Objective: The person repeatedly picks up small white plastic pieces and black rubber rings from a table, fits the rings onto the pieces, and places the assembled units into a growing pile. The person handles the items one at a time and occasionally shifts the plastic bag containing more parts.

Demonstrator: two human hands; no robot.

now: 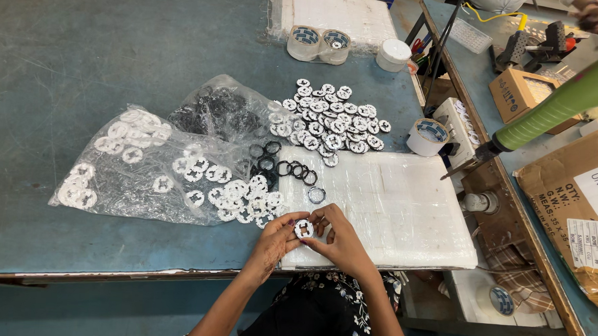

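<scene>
Both hands meet at the near edge of the surface [62, 57]: left hand [273, 244] and right hand [339, 240] have their fingers closed round one white disc [303, 228], apparently fitting a ring into it. Next calls for pressing it evenly home; black rings [292, 168] lie just beyond.

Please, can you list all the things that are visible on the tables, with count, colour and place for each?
disc: one, white, held in both hands
loose discs: many, white and dark, heap at table centre
rings: several, black, in a row beside the bags
disc bag: one, clear, white discs inside, left
ring bag: one, clear, black rings inside, behind disc bag
foam sheet: one, white, under the hands
tape rolls: two, pale, top centre
tape roll: one, white, right edge
tub: one, white, top centre
tool: one, green, hanging right
boxes: two, brown, right
left hand: holds disc
right hand: holds disc
</scene>
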